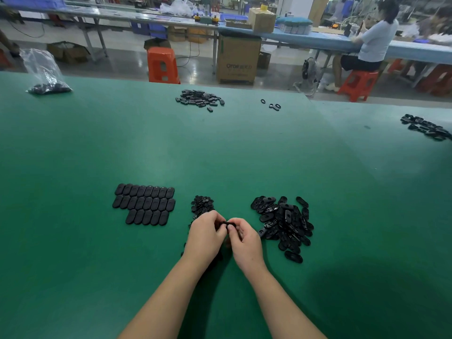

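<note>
Now, part: black oval piece (226, 225) held just above the green table (73, 241), between both hands.
Left hand (205, 238): fingertips curled, pinching one end.
Right hand (245, 242): pinching the other end, likely pressing halves together.
Loose shells (283, 223): right, within reach.
Finished rows (144, 204): left, tidy, probably for counting.

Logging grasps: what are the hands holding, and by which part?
A small black plastic piece, pinched at its ends: left hand on the left end, right hand on the right.

Green worktable (220, 148), orange stools (162, 66), long benches (330, 41), glossy floor (127, 62).
</note>
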A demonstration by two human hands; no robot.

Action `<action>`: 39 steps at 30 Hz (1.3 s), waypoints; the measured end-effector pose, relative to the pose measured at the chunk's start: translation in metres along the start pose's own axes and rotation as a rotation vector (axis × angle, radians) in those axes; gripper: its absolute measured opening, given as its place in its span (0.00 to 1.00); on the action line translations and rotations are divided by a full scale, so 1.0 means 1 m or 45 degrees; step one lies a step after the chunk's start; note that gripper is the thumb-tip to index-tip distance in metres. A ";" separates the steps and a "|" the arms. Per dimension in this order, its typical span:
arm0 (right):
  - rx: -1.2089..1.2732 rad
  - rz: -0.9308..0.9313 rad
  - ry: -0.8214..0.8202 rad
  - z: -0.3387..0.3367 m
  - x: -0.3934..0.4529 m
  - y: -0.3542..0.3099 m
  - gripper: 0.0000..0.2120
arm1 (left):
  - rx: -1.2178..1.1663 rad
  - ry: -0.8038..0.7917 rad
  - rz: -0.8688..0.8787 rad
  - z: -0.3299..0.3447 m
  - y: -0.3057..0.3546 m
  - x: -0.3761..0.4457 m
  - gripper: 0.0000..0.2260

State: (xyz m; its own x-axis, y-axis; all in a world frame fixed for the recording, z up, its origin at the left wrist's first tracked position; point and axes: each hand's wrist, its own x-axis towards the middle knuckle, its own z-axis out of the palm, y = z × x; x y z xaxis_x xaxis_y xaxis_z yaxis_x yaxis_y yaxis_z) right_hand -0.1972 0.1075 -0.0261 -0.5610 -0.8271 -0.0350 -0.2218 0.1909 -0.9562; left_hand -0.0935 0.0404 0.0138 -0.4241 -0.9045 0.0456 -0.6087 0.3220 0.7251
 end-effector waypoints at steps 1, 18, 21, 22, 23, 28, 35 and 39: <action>0.004 0.001 -0.003 0.000 0.000 0.000 0.10 | 0.004 0.008 0.003 0.001 -0.001 0.000 0.01; 0.003 -0.002 0.019 0.001 -0.002 -0.003 0.04 | 0.073 -0.040 0.288 -0.002 -0.015 -0.002 0.09; 0.078 0.002 -0.027 -0.001 -0.003 -0.003 0.07 | 0.183 0.009 0.386 -0.004 -0.017 -0.006 0.10; 0.110 0.003 -0.023 -0.001 -0.003 -0.004 0.07 | 0.229 0.044 0.429 -0.007 -0.017 -0.008 0.10; 0.143 0.006 -0.006 -0.001 -0.003 -0.005 0.06 | 0.272 0.087 0.467 -0.010 -0.017 -0.009 0.09; 0.180 0.021 0.023 -0.002 -0.005 -0.006 0.06 | 0.283 0.433 0.291 -0.050 -0.044 -0.005 0.10; 0.107 0.035 0.003 -0.001 -0.006 -0.007 0.07 | 0.192 0.759 -0.521 -0.123 -0.143 -0.009 0.10; 0.099 0.049 0.001 -0.001 -0.006 -0.008 0.06 | 0.271 0.626 -0.648 -0.130 -0.159 -0.013 0.11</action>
State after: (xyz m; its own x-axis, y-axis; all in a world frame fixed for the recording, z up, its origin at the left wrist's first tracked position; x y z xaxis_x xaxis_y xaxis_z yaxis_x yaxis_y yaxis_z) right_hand -0.1924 0.1115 -0.0177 -0.5687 -0.8193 -0.0722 -0.1374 0.1812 -0.9738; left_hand 0.0955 -0.0354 -0.0127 0.2649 -0.9611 0.0781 -0.7881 -0.1691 0.5919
